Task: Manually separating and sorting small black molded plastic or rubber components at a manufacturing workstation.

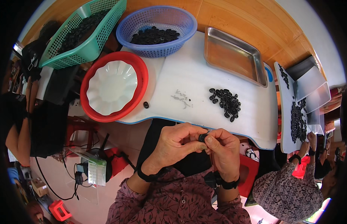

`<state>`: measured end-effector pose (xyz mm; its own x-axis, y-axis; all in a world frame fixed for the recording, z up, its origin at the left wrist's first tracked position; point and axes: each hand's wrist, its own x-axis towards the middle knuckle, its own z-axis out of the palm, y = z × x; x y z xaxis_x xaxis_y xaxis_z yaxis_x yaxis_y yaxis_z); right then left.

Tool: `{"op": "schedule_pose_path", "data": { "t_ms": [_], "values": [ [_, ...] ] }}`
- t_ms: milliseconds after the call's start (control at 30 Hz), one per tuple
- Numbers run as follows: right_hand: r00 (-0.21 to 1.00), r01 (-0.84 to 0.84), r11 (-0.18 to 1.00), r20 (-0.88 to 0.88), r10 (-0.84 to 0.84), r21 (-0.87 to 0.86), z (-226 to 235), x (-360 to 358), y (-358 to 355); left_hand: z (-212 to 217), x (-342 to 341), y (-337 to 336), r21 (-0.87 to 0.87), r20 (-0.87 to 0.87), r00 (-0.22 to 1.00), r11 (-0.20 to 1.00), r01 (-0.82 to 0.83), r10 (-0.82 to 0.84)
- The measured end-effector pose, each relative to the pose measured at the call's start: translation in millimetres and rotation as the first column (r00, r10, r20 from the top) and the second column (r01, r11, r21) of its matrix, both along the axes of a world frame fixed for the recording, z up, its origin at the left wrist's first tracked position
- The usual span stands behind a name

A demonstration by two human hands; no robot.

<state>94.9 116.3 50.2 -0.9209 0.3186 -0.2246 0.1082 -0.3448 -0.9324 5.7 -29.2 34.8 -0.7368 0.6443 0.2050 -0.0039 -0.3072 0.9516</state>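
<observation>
Pale floor [59, 178] lies at eight o'clock, red basin [85, 89] at ten, white tabletop [192, 74] at one, co-worker [287, 192] at four; left hand [177, 143] and right hand [225, 151] pinch a black piece [203, 138] between fingertips [210, 141], at the left's three o'clock, the right's ten

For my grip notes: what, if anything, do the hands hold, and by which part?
The left hand and right hand pinch a small black piece by its edges; some contacts are hidden.
</observation>
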Motion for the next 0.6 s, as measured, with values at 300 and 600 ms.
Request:
{"op": "schedule_pose_path", "data": {
  "t_ms": [300,600],
  "values": [
    [1.0,0.026,1.0,-0.007,-0.026,-0.014,-0.5,2.6,-1.6,-4.4,1.2,1.5,0.008,0.073,0.997,1.0,0.004,-0.004],
    [0.999,0.027,1.0,-0.021,-0.027,0.008,-0.7,2.7,-3.0,-4.2,-1.2,-0.7,0.001,0.073,0.997,1.0,0.026,-0.026]
  ]
}}
